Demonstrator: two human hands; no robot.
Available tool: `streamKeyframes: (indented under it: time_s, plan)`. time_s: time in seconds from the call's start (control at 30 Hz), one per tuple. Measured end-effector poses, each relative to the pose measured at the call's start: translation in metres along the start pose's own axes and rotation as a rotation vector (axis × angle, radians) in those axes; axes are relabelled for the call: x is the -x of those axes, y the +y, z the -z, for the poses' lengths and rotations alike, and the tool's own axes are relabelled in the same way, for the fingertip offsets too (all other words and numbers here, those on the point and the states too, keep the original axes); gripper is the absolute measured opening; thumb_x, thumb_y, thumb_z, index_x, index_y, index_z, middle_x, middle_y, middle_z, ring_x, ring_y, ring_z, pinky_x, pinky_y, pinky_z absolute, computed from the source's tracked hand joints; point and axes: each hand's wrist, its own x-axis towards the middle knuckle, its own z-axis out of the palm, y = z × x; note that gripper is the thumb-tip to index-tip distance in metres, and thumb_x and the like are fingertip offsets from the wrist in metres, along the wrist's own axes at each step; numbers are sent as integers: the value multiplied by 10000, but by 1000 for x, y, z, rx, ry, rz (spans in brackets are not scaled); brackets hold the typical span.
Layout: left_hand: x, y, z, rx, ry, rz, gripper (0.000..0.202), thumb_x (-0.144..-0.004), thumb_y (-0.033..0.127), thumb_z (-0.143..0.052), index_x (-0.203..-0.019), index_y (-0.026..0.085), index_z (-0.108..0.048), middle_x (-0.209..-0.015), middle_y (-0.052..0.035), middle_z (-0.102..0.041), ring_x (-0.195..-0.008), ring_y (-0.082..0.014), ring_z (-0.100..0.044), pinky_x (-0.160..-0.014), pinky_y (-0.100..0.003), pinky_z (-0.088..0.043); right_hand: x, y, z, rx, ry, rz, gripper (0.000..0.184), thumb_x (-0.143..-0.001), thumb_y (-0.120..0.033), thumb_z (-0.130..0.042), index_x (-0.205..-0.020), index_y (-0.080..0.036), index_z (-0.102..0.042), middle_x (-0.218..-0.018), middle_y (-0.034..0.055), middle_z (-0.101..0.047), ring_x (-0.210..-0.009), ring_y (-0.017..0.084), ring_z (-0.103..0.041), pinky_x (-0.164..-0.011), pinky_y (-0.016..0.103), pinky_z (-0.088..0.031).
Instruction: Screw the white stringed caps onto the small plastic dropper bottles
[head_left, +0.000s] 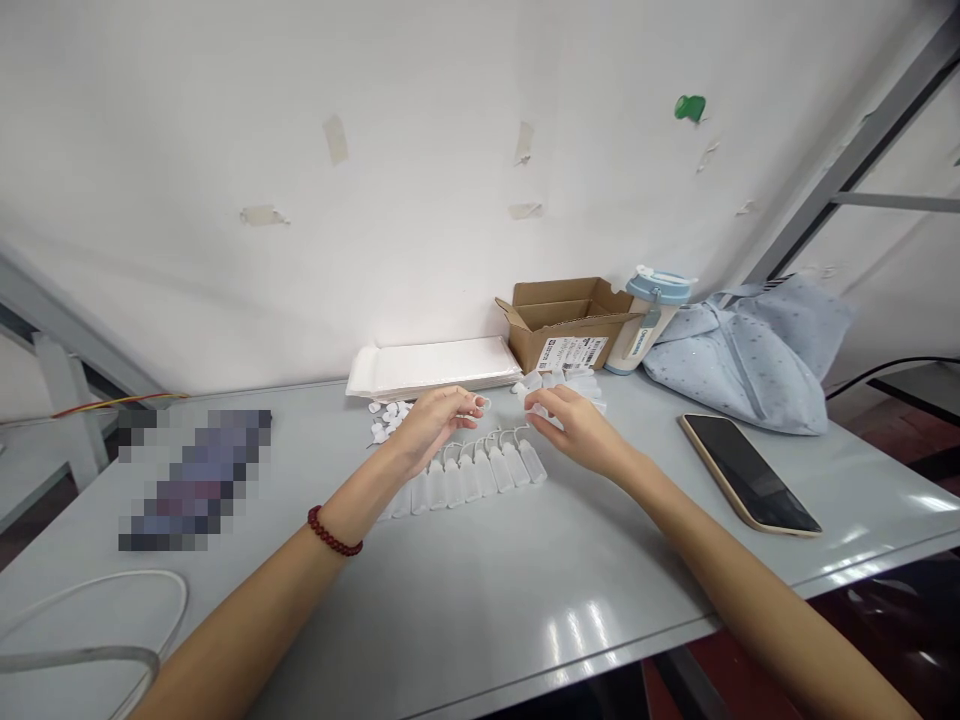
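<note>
From where I stand: left hand (pixel 442 418) nearly closed, pinching a small white piece (pixel 487 404); right hand (pixel 571 424) curled about a translucent piece (pixel 535 410); translucent bottles (pixel 480 473) rowed below on the grey surface (pixel 517 590), cardboard box (pixel 566 338) behind.

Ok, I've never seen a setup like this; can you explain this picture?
No machine here: these are a person's bare left hand and right hand, filmed by a head-worn camera looking forward and down. On the grey table are a row of small clear bottles, small white pieces, white envelopes, an open box, a cup, a blue bag and a phone. The left hand pinches a small pale piece; something clear is at the right hand, but I can't tell whether it is gripped. A pixelated patch hides something at left.
</note>
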Motion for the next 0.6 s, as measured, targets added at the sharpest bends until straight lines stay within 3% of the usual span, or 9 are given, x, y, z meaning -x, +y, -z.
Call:
streamKeyframes:
  time_s: [0.3,0.6]
  plan:
    - [4,4,-4,134,-84,20,115,-681,207,-592,-595,160,-531,-899,-68,-621,-865,-187,-560,-781,-329,-404,3,-10,-8,-64,61,158,66,-887,-150,-447,-907,-205,-477,-840,71,-588,-767,211,-524,-649,313,-413]
    - [3,0,-3,121,-65,14,112,-721,212,-594,-629,153,-567,-892,-59,-604,-855,-173,-547,-765,-310,-409,4,-9,-9,-83,111,101,70,-888,-143,-446,-853,-202,-461,-809,55,-587,-752,203,-504,-667,327,-388]
